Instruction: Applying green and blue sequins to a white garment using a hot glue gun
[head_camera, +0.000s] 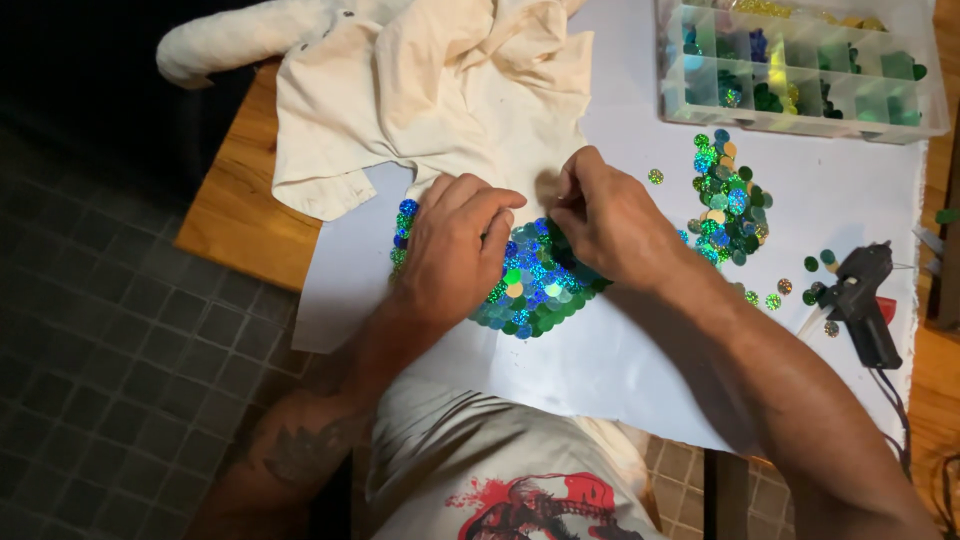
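Observation:
A patch of glittery blue and green sequins (535, 290) covers part of a cream cloth (440, 90) lying on white paper (600, 350). My left hand (455, 245) lies flat on the left side of the sequin patch, fingers pressing down. At the patch's upper right edge my right hand (605, 215) has its fingertips pinched together; whether they hold a sequin is hidden. A loose pile of sequins (728, 200) lies just right of my right hand.
A clear plastic compartment box (800, 65) with sorted sequins stands at the back right. A black glue gun (862, 300) lies at the right on the paper, its cord trailing down. The wooden table edge (235, 215) is at the left, above a tiled floor.

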